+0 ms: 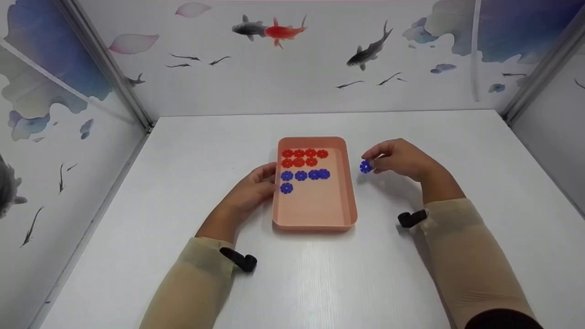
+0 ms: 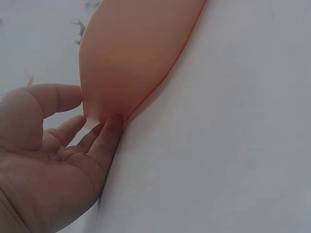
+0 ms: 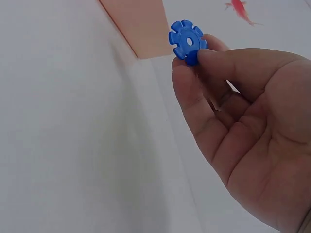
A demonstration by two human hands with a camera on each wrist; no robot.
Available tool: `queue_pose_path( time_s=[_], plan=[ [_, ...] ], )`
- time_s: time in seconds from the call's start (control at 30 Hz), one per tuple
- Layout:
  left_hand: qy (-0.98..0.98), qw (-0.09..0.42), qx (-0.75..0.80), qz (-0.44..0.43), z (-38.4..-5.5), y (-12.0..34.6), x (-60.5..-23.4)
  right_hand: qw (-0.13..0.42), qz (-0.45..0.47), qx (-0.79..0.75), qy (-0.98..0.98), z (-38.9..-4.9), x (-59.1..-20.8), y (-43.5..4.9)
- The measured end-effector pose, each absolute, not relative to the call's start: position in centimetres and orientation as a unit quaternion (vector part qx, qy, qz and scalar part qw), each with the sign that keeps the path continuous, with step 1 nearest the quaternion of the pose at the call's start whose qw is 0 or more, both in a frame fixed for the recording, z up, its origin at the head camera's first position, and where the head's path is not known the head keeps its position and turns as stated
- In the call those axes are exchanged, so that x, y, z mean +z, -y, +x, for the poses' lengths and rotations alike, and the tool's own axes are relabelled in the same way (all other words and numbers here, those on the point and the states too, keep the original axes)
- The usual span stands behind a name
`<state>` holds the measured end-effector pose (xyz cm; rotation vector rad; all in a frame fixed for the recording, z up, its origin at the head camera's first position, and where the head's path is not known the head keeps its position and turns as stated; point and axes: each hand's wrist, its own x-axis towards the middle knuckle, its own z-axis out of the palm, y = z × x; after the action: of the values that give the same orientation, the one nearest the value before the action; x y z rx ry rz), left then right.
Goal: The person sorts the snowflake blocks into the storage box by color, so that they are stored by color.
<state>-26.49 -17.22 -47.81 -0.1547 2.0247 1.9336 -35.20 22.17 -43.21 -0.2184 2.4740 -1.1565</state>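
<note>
A pink tray (image 1: 315, 212) lies on the white table, holding several red snowflake discs (image 1: 299, 162) in two rows and several blue snowflake discs (image 1: 286, 188) in front of them. Two of the blue ones overlap. My left hand (image 1: 254, 189) rests its fingertips against the outside of the tray's left wall, thumb apart from the other fingers (image 2: 104, 145). Right of the tray, my right hand (image 1: 400, 161) pinches a blue snowflake disc (image 3: 188, 41) between thumb and fingertips, held upright above the table. Its notched edge and centre hole show in the right wrist view.
White panels painted with fish and lotus leaves (image 1: 365, 55) stand behind and at both sides of the table (image 1: 320, 274). Metal posts (image 1: 112, 68) mark the back corners. A black wrist device (image 1: 240, 259) sits on each sleeve.
</note>
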Motion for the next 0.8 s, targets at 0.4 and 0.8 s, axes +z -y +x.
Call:
queue_pose_path(
  time_s=[0.4, 0.8],
  plan=[
    [-0.707, 0.17, 0.685, -0.041, -26.6, 17.3, -47.9, 0.162, -0.141, -0.478, -0.851, -33.8, -41.4, -18.4],
    [-0.715, 0.168, 0.676, -0.056, -26.6, 17.2, -47.9, 0.183, -0.184, -0.497, -0.828, -33.4, -39.6, -12.3]
  ],
)
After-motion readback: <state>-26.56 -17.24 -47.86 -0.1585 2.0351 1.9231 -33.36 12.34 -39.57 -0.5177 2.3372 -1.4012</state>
